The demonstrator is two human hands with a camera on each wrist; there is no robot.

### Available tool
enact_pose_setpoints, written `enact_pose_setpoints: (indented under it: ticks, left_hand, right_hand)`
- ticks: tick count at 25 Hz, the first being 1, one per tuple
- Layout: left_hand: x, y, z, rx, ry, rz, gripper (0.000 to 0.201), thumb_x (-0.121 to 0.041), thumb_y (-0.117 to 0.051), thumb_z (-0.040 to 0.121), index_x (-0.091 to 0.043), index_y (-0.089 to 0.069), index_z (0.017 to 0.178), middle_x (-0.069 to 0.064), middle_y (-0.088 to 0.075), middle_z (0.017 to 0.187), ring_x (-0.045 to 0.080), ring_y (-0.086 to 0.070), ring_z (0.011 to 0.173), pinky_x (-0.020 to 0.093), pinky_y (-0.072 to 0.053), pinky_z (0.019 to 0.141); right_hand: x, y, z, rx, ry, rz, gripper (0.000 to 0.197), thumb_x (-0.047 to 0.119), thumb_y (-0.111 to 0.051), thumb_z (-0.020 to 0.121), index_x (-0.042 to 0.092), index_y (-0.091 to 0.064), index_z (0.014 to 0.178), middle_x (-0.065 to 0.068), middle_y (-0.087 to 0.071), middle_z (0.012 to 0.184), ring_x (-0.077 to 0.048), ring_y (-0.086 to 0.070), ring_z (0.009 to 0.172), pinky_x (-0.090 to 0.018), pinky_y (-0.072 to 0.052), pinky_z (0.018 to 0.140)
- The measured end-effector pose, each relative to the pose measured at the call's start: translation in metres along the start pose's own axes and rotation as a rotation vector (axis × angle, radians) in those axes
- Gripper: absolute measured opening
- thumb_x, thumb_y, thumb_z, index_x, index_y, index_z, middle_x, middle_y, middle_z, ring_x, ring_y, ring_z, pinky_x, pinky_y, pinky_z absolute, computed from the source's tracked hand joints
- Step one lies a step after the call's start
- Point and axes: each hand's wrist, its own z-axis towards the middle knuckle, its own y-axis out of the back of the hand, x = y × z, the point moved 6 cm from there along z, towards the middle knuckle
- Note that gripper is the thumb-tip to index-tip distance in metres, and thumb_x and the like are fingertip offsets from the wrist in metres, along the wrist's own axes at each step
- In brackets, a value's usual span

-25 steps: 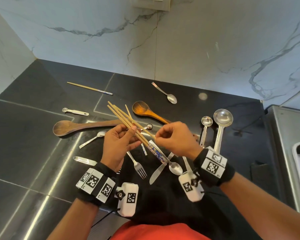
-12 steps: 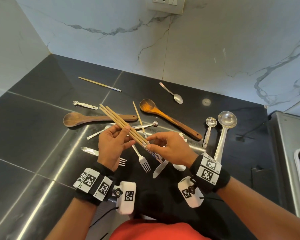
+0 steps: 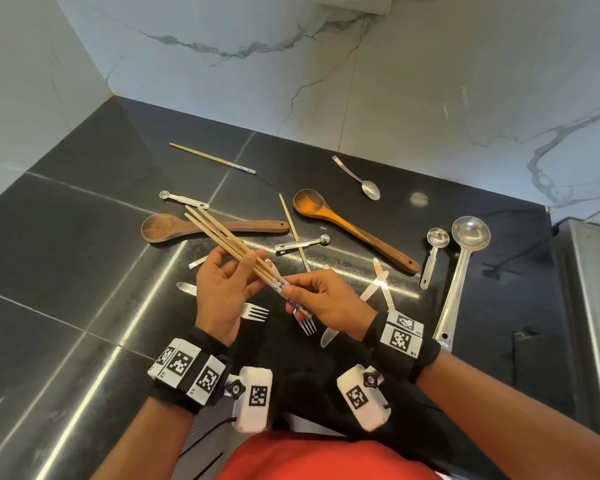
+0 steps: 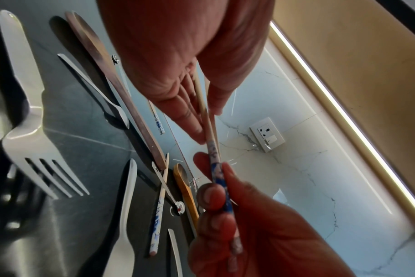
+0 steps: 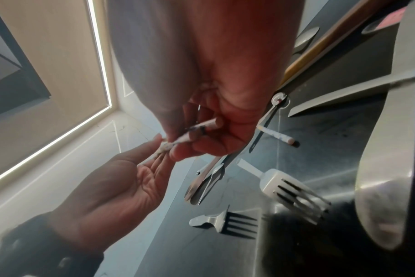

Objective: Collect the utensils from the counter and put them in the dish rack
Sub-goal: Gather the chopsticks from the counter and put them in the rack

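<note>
Wooden sticks: a bundle of chopsticks (image 3: 229,249) sits between my two hands above the black surface (image 3: 66,271), bare tips pointing up-left, blue-patterned ends toward me.
Left hand: my left hand (image 3: 220,289) is palm up, thumb and fingers curled round the middle of the bundle.
Right hand: my right hand (image 3: 326,301) pinches the patterned ends with thumb and fingertips; the right wrist view shows the ends tucked under my curled fingers (image 5: 197,144).
Still lying flat, far side: one single chopstick (image 3: 212,158) well apart near the wall; another chopstick (image 3: 293,233) between the two wooden spoons, passing under a small metal measuring spoon (image 3: 303,244).
Wooden spoons: a dark wooden spoon (image 3: 215,228) lies behind the raised bundle; a lighter wooden spoon (image 3: 354,228) lies slanted to its right.
Metal pieces: a teaspoon (image 3: 359,180) near the wall, a tiny measuring spoon (image 3: 182,199) at the left, a ladle (image 3: 459,271) and a small scoop (image 3: 432,258) side by side on the right.
Under my hands: two forks (image 3: 257,311) with tines toward me, one partly hidden by my right hand, and a butter knife (image 3: 329,336) beside my right wrist.
Right edge: a steel sink edge (image 3: 589,306) borders the surface; I cannot make out a dish rack there.
Wall: white marble with grey veins and a socket (image 4: 267,136).
</note>
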Motion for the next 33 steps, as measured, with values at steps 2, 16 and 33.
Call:
enact_pose_setpoints:
  ticks: [2, 16, 33]
  left_hand:
    - [-0.001, 0.006, 0.003, -0.012, -0.007, -0.002, 0.019, -0.009, -0.058, 0.096, -0.006, -0.058, 0.114, 0.011, -0.077, 0.097, 0.025, -0.076, 0.091, 0.039, -0.062, 0.075]
    - [-0.009, 0.034, 0.015, -0.027, -0.005, 0.048, 0.015, -0.007, -0.060, 0.094, -0.014, -0.067, 0.107, 0.011, -0.077, 0.098, 0.027, -0.075, 0.092, 0.038, -0.063, 0.078]
    - [-0.002, -0.002, 0.015, 0.084, 0.037, 0.064, 0.015, -0.009, -0.057, 0.097, -0.008, -0.064, 0.110, 0.013, -0.076, 0.101, 0.025, -0.076, 0.091, 0.037, -0.063, 0.076]
  right_hand:
    - [0.003, -0.008, 0.003, 0.027, -0.018, -0.004, 0.028, 0.019, -0.055, 0.101, 0.012, -0.066, 0.125, -0.003, -0.069, 0.079, -0.005, -0.063, 0.063, -0.015, -0.055, 0.065]
    - [-0.018, 0.052, 0.058, -0.364, -0.228, -1.000, 0.026, 0.044, -0.072, 0.083, 0.018, -0.072, 0.081, 0.000, -0.070, 0.086, -0.018, -0.066, 0.085, -0.035, -0.055, 0.076]
    - [0.075, 0.138, -0.058, -0.674, 0.113, -0.431, 0.008, 0.026, -0.073, 0.087, 0.022, -0.077, 0.081, 0.000, -0.074, 0.073, -0.016, -0.071, 0.069, -0.032, -0.060, 0.064]
